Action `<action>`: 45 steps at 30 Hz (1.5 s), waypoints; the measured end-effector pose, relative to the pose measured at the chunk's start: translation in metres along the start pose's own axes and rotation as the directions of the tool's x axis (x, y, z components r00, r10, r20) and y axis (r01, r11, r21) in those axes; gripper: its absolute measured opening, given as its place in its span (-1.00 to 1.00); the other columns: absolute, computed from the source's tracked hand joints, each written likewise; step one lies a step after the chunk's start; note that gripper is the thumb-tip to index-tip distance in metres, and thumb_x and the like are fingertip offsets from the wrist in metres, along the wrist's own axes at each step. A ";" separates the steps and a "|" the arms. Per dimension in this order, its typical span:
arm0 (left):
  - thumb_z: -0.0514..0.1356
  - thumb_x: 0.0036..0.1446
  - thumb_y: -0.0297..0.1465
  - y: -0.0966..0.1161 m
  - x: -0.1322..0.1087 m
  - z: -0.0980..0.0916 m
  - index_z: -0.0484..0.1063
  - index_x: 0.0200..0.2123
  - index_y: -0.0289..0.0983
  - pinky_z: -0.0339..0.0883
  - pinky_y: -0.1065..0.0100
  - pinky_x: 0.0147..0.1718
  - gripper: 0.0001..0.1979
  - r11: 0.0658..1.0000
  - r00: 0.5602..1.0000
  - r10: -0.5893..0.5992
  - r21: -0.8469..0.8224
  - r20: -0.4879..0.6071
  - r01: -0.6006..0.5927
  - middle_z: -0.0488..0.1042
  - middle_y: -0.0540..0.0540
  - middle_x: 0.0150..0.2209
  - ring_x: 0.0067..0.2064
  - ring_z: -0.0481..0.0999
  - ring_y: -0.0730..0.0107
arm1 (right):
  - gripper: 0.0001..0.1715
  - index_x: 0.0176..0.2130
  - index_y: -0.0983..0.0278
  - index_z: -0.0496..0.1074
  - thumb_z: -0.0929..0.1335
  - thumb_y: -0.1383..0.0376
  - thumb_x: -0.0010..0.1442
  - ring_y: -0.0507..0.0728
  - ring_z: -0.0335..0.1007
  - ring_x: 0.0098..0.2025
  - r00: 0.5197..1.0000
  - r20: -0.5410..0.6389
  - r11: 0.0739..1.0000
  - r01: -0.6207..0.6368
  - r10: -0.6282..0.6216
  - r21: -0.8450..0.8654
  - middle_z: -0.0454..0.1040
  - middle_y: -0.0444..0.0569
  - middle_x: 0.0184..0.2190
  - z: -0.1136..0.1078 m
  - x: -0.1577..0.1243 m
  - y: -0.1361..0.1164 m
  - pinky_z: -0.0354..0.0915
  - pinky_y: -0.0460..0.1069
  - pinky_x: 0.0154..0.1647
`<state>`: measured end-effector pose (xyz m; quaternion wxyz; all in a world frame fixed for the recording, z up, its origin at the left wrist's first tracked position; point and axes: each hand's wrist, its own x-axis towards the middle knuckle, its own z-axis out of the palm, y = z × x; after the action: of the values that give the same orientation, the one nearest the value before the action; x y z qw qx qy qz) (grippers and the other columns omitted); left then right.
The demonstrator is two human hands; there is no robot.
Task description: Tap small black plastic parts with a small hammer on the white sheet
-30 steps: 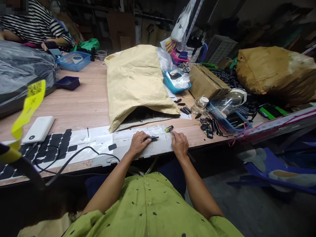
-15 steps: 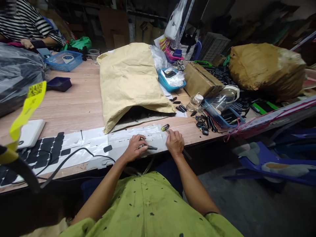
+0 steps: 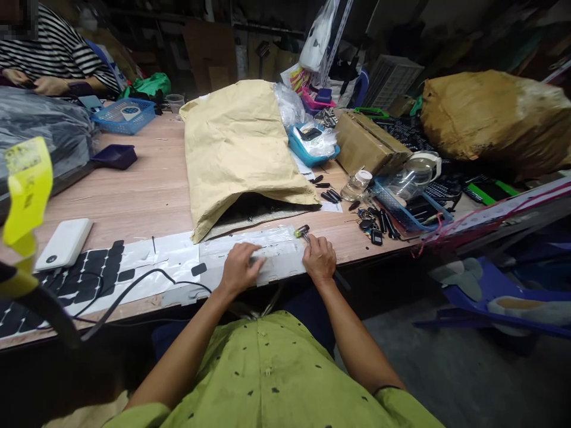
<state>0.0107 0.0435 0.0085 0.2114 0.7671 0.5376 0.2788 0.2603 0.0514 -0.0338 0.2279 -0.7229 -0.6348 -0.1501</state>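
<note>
The right hand [image 3: 320, 260] is closed around the handle of the hammer [image 3: 301, 231], near the front edge of the surface [image 3: 149, 184]. The left hand [image 3: 238, 270], thumb and fingers apart, is at the white sheet [image 3: 283, 270].

The left hand [image 3: 241, 270] now has its thumb and fingers spread apart. The black stick that pokes out past its fingers in the earlier pictures cannot be made out now, and a grey smudge between thumb and fingers is too blurry to name. The yellow tag [image 3: 29, 190] is further left and turned, so a wider side shows. Across the worktop [image 3: 151, 169], the other person's two hands [image 3: 51, 86] now show close together
</note>
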 end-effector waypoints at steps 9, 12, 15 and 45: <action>0.16 0.23 -0.22 -0.002 0.125 -0.001 0.60 -0.13 -0.30 0.38 0.03 -0.09 -0.68 0.846 0.880 -0.449 0.243 -0.155 0.474 0.55 -0.35 -0.08 0.01 0.52 -0.16 | -0.62 0.00 0.22 0.51 0.29 0.42 0.23 0.21 0.21 -0.21 1.000 0.010 1.000 0.012 -0.012 0.013 0.39 0.04 -0.29 0.001 0.000 -0.003 0.06 0.03 -0.28; 0.17 0.23 -0.28 -0.002 0.132 -0.004 0.62 -0.14 -0.28 0.39 0.02 -0.08 -0.71 0.808 0.870 -0.478 0.327 -0.124 0.491 0.58 -0.35 -0.09 0.00 0.55 -0.16 | -0.63 -0.01 0.23 0.52 0.30 0.42 0.22 0.21 0.21 -0.22 1.000 0.008 1.000 0.013 -0.013 -0.004 0.40 0.03 -0.29 0.001 0.000 -0.005 0.07 0.04 -0.28; 0.17 0.22 -0.32 -0.001 0.129 -0.008 0.63 -0.12 -0.24 0.40 0.05 -0.08 -0.73 0.800 0.872 -0.481 0.359 -0.093 0.480 0.58 -0.31 -0.07 0.02 0.55 -0.12 | -0.63 -0.01 0.22 0.53 0.31 0.41 0.21 0.20 0.22 -0.22 1.000 0.008 1.000 0.013 -0.013 -0.025 0.41 0.03 -0.29 0.000 0.000 -0.007 0.07 0.03 -0.28; 0.31 0.10 -0.32 -0.015 0.035 0.022 0.64 -0.22 -0.14 0.33 0.17 -0.09 -0.84 0.999 0.995 -0.032 -0.007 0.094 0.033 0.58 -0.07 -0.27 -0.15 0.47 0.16 | -0.61 0.01 0.22 0.55 0.28 0.41 0.26 0.19 0.31 -0.21 0.995 0.094 0.986 -0.048 0.033 0.162 0.47 0.04 -0.26 -0.006 0.006 0.001 0.21 0.01 -0.21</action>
<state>0.0240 0.0804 -0.0103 0.2443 0.7697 0.5382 0.2413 0.2628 0.0537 -0.0259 0.2606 -0.7205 -0.6399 -0.0594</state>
